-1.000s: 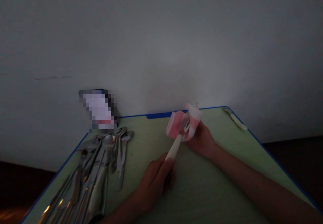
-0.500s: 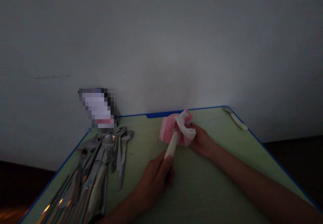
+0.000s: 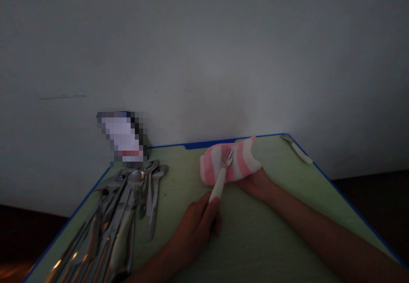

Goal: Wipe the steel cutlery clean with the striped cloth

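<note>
My left hand (image 3: 194,227) is closed round the white handle of a small fork (image 3: 220,178), whose metal tines lie on a pink-and-white striped cloth (image 3: 230,164). My right hand (image 3: 257,184) holds that cloth from below, spread out under the tines, just above the green table (image 3: 255,240). The fingers of my right hand are mostly hidden behind the cloth.
A heap of several metal spoons, forks and knives (image 3: 118,215) lies on the table's left side. Another white-handled utensil (image 3: 297,149) rests at the far right corner. A blurred-out box (image 3: 123,138) stands against the grey wall behind the table's back left edge.
The cloth, bunched round the fork's tines half a second ago, is now opened flat under them. My left hand and the fork have hardly shifted.
</note>
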Available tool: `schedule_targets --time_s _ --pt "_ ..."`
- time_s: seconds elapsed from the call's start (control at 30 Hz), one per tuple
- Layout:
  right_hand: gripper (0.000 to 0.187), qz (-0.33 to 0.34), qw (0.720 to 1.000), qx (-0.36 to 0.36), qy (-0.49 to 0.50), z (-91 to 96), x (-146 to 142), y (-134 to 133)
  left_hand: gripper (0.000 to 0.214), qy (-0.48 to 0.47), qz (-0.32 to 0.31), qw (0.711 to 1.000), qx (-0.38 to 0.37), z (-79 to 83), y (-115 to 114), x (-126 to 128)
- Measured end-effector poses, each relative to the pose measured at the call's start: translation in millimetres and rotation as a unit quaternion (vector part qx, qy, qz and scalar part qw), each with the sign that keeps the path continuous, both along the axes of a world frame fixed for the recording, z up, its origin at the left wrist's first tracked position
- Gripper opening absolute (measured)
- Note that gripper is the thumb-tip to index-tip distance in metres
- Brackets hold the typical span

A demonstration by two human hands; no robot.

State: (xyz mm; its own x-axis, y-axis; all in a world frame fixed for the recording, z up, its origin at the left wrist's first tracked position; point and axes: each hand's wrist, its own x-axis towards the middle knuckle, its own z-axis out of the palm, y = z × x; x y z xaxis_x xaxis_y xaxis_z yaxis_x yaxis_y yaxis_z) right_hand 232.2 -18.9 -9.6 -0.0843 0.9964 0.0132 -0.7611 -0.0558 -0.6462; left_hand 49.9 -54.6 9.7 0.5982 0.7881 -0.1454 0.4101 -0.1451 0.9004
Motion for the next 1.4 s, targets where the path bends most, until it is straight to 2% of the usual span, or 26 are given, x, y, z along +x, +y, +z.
schedule_targets --time_s 0.1,0.23,0.43,0.63,0.77,0.9,1.07,1.23,1.4 --pt "0.022 -0.007 1.0 0.003 -0.008 0.8 -1 -2 0.041 0.011 -0.007 1.0 0.014 1.1 0 0" --pt "0.035 -0.017 0.998 -0.023 -0.063 -3.1 -2 -2 0.039 0.023 -0.015 0.999 0.018 -1.3 -1 -1" --pt "0.032 -0.011 0.996 -0.043 -0.083 -11.8 -1 2 0.039 0.022 -0.017 1.0 0.012 -2.5 0 -1" --pt "0.028 -0.108 0.993 -0.026 -0.041 -7.6 -3 3 0.042 0.007 0.011 1.0 -0.02 -1.1 2 0" --pt "0.035 -0.129 0.991 -0.033 -0.001 -3.7 -2 5 0.043 -0.004 0.014 0.999 -0.032 -0.6 2 0" --pt "0.028 -0.123 0.99 -0.063 0.002 -2.5 0 6 0.044 -0.006 0.017 1.0 -0.022 -1.6 2 0" --pt "0.013 -0.084 0.993 -0.068 -0.058 -5.9 1 4 0.04 0.015 0.004 1.0 0.021 -1.9 1 0" --pt "0.018 -0.052 0.994 -0.052 -0.08 -9.7 1 2 0.034 0.048 -0.061 0.995 0.057 0.6 0 0" --pt "0.024 -0.037 0.994 -0.02 -0.104 -11.0 -2 0 0.034 0.082 -0.083 0.991 0.072 0.0 1 0"
